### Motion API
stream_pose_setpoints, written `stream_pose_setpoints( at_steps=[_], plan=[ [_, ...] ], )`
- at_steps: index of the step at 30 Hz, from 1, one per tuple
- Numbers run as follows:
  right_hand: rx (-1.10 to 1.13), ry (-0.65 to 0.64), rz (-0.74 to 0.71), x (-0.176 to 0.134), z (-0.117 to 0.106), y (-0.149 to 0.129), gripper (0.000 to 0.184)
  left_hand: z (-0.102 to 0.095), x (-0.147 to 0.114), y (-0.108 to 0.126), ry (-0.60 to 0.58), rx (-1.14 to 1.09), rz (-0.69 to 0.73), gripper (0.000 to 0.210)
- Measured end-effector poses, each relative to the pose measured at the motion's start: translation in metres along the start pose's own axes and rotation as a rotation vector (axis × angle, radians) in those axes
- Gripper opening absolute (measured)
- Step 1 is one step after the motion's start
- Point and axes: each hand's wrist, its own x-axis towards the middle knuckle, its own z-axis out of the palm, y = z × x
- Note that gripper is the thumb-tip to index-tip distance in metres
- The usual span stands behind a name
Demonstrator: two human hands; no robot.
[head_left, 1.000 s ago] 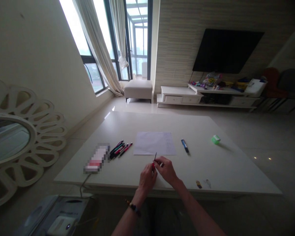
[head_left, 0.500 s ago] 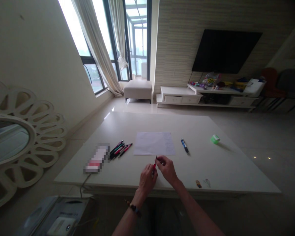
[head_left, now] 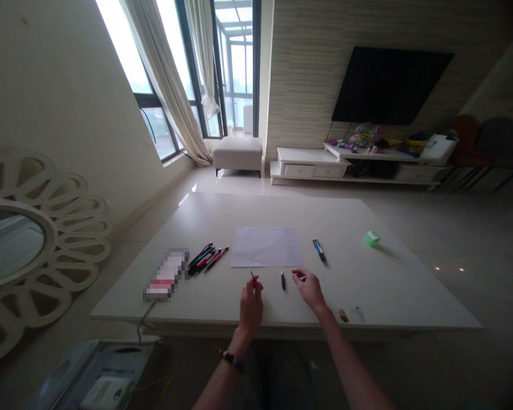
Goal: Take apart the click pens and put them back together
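My left hand (head_left: pixel 251 304) is closed on a slim red pen part (head_left: pixel 255 280), with a thin dark tip pointing up above the fingers. Just right of it, a short black pen piece (head_left: pixel 283 280) lies on the table, touched by neither hand. My right hand (head_left: pixel 310 289) hovers beside that piece, thumb and fingers curled but slightly apart, with nothing plainly in them. Beyond both hands lies a white sheet of paper (head_left: pixel 260 247), printed along its right side. Several pens (head_left: pixel 205 259) are bunched left of the sheet, and blue and black pens (head_left: pixel 320 251) lie to its right.
The white table (head_left: pixel 393 293) also carries a blurred-out phone-like object (head_left: pixel 166 276) with a cable, a small green item (head_left: pixel 371 239), and two small objects, one a dark and yellow piece (head_left: pixel 343 315), near the front edge. A box (head_left: pixel 106 376) stands below at left.
My hands have come apart, the left moving left with the red part, the right moving right. A black pen piece now lies on the table between them. The view has shifted slightly.
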Motion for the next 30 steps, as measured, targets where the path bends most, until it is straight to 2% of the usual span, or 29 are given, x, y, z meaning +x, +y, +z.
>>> stream_pose_setpoints(
  at_steps=[3, 7, 15, 19, 22, 25, 30],
  plan=[
    [-0.167, -0.145, -0.009, 0.003, -0.002, 0.021, 0.029, 0.001, 0.001, -0.001, 0.011, -0.044, -0.033, 0.03],
    [-0.258, -0.226, -0.074, 0.007, 0.005, 0.02, 0.035, 0.001, 0.002, -0.002, 0.01, -0.054, -0.054, 0.031],
    [-0.33, -0.235, -0.115, 0.016, 0.013, 0.009, 0.022, 0.001, 0.002, -0.002, -0.036, -0.044, -0.077, 0.032],
    [-0.318, -0.198, -0.119, 0.015, 0.016, 0.011, 0.015, 0.0, 0.002, 0.001, 0.003, -0.07, -0.031, 0.031],
    [-0.239, -0.135, -0.084, 0.012, 0.017, 0.013, 0.01, -0.002, 0.002, 0.003, 0.026, -0.044, -0.014, 0.031],
    [-0.041, -0.072, -0.057, 0.007, 0.016, 0.008, 0.008, -0.002, 0.002, 0.004, -0.019, -0.004, -0.007, 0.029],
    [0.39, 0.017, -0.076, -0.004, 0.012, -0.026, 0.031, -0.005, 0.002, 0.008, -0.095, 0.056, 0.022, 0.028]
  ],
)
